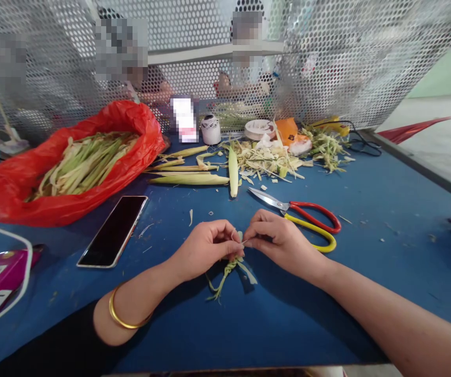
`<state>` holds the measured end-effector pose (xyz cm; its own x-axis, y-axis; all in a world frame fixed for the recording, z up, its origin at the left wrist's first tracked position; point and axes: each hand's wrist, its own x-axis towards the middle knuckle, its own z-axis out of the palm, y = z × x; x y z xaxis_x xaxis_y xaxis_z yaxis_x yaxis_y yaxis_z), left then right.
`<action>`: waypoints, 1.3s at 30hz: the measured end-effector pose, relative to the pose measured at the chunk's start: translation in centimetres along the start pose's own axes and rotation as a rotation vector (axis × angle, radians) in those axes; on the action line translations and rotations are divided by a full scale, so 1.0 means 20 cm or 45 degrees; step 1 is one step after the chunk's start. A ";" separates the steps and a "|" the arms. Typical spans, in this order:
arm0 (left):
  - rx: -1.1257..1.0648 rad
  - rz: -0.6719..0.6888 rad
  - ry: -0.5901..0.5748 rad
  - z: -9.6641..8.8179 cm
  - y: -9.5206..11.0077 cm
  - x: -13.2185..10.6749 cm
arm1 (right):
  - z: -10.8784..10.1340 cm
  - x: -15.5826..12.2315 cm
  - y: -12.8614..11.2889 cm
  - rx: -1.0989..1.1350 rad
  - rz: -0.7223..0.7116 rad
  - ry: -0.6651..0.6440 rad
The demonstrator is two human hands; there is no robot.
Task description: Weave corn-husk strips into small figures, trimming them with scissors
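Between finger and thumb, my left hand (213,243) pinches a small knotted piece of green husk (231,266), whose loose strips hang down toward me. My right hand (274,238) meets it from the right, thumb and fingertips closed on a thin pale strand that runs to the left fingertips. Whether the strand is thread or husk fibre I cannot tell. Just beyond my right hand lie scissors (288,205) with one red and one yellow handle, blades pointing left. Part of the knotted piece is hidden behind my left fingers.
A red plastic bag (131,175) of husk strips sits at left, near a phone (113,230) and a magenta power strip (3,277). Husk leaves (189,179), scraps (264,157), a thread spool (210,131) and a white tape roll (259,129) lie along the perforated screen (194,31). People sit behind it.
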<state>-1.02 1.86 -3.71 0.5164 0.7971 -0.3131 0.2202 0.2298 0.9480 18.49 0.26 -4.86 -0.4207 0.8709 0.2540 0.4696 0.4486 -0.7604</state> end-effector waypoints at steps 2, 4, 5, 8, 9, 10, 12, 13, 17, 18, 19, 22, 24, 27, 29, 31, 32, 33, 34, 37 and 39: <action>-0.034 -0.006 0.034 0.00 0.00 0.01 | -0.02 0.00 -0.01 -0.012 -0.028 0.021; -0.046 0.006 0.061 -0.01 0.00 0.01 | -0.03 -0.01 -0.02 -0.040 -0.092 -0.004; -0.041 0.014 0.072 -0.01 -0.01 0.02 | -0.03 -0.01 -0.02 -0.063 -0.130 -0.032; -0.003 0.024 0.090 -0.01 -0.02 0.02 | -0.04 -0.02 -0.04 -0.093 -0.212 -0.124; 0.010 0.026 0.097 -0.01 -0.02 0.02 | -0.03 -0.02 -0.04 -0.055 -0.210 -0.145; 0.026 0.033 0.105 -0.01 -0.02 0.02 | -0.03 -0.02 -0.04 0.007 -0.176 -0.142; 0.088 0.060 0.118 -0.02 -0.02 0.02 | -0.01 -0.01 -0.03 0.198 -0.018 -0.077; 0.138 0.078 0.120 -0.02 -0.01 0.01 | 0.00 -0.01 -0.03 0.309 0.077 -0.037; 0.398 0.171 0.125 -0.02 0.02 -0.01 | 0.04 0.00 -0.03 0.420 0.201 -0.087; 0.458 0.203 0.133 -0.02 0.02 -0.02 | 0.05 0.00 -0.03 0.343 0.168 -0.125; 0.521 0.240 0.145 -0.02 0.03 -0.02 | 0.05 -0.01 -0.03 0.254 0.138 -0.151; 0.765 0.388 0.214 -0.02 0.02 -0.04 | 0.05 -0.02 -0.04 0.104 0.089 -0.174; 0.989 0.505 0.280 -0.01 0.01 -0.05 | 0.05 -0.02 -0.04 0.073 0.085 -0.165; 1.298 0.629 0.371 0.01 -0.02 -0.06 | 0.05 -0.02 -0.04 0.037 0.069 -0.137; 1.414 0.674 0.422 0.02 -0.04 -0.07 | 0.06 -0.03 -0.03 -0.002 0.045 -0.114; 1.477 0.714 0.479 0.03 -0.05 -0.07 | 0.06 -0.03 -0.03 -0.047 0.015 -0.091; 1.503 0.736 0.505 0.03 -0.05 -0.07 | 0.06 -0.03 -0.03 -0.069 0.002 -0.080; 1.528 0.765 0.522 0.03 -0.06 -0.07 | 0.07 -0.04 -0.03 -0.088 -0.010 -0.071; 1.555 0.798 0.528 0.03 -0.06 -0.06 | 0.07 -0.04 -0.04 -0.104 -0.021 -0.064; 1.628 0.882 0.489 0.01 -0.08 -0.05 | 0.07 -0.03 -0.04 -0.109 -0.033 -0.054; 1.650 0.906 0.473 0.01 -0.08 -0.04 | 0.07 -0.03 -0.04 -0.043 0.000 -0.053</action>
<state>-1.71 0.78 -5.00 0.6377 0.6634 0.3914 0.6766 -0.7253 0.1271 17.21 -0.92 -5.16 -0.4523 0.8620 0.2286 0.4949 0.4559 -0.7397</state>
